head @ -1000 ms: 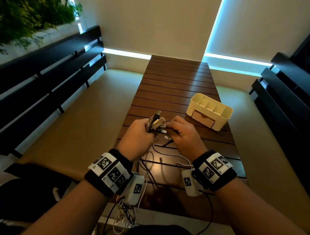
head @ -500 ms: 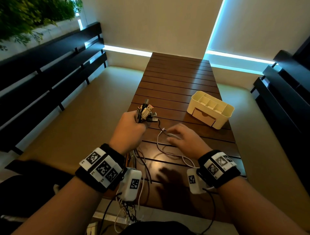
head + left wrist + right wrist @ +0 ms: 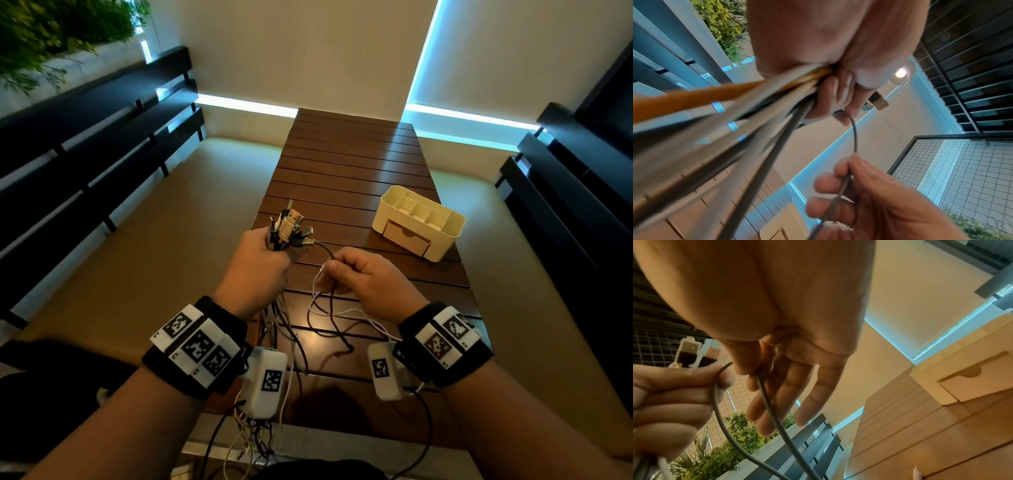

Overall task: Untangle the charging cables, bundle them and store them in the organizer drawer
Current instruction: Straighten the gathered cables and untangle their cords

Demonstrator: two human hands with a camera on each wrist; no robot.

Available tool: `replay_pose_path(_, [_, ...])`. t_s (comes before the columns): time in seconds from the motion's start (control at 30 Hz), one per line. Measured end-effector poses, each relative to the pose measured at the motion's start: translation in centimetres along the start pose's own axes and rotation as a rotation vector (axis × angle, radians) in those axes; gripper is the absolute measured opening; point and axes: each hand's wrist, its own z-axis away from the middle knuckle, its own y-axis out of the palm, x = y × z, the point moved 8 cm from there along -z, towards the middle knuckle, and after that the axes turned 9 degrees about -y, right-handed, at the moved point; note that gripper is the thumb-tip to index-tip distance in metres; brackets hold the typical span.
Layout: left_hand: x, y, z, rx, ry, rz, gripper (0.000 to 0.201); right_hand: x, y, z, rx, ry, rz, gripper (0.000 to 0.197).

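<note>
My left hand grips a bundle of charging cables just below their USB plugs, which fan out above the fist; the cables run back from its curled fingers. One dark cable arcs from the bundle to my right hand. That hand pinches the grey cable between thumb and forefinger, its other fingers loosely straight. A white cable hangs by the same fingers. The cream organizer stands to the right, its drawer closed.
Loose cable loops lie on the brown slatted table between my wrists and trail over its near edge. Dark benches flank the table on both sides. The organizer's drawer front sits close to the right of my right hand.
My hands have parted from the plug bundle. The right hand dropped to the table, took a dark cable and lifted it, while the left hand kept the bundle and moved slightly forward.
</note>
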Motion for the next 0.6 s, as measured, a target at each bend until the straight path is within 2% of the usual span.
replay_pose_path(0.13, [0.3,-0.3,-0.2,-0.005,-0.004,0.025,0.034,2.0,-1.4,0.6,-0.102,-0.035,0.011,0.016])
replay_pose_path(0.27, [0.7,0.1,-0.4,0.015,-0.016,0.035,0.033,2.4,-1.3,2.0,-0.116,0.071,-0.093,0.016])
replay_pose_path(0.43, [1.3,0.2,-1.0,0.04,0.011,0.0,0.01,-0.9,1.7,4.9,-0.005,0.296,-0.12,0.009])
replay_pose_path(0.53, [1.9,0.3,-1.4,0.064,0.002,0.02,0.025,-3.8,3.8,7.0,0.09,0.416,-0.058,0.009])
replay_pose_path(0.6, [2.3,0.4,-1.6,0.085,-0.021,0.062,0.04,-4.8,5.1,8.2,0.22,0.442,0.02,0.011])
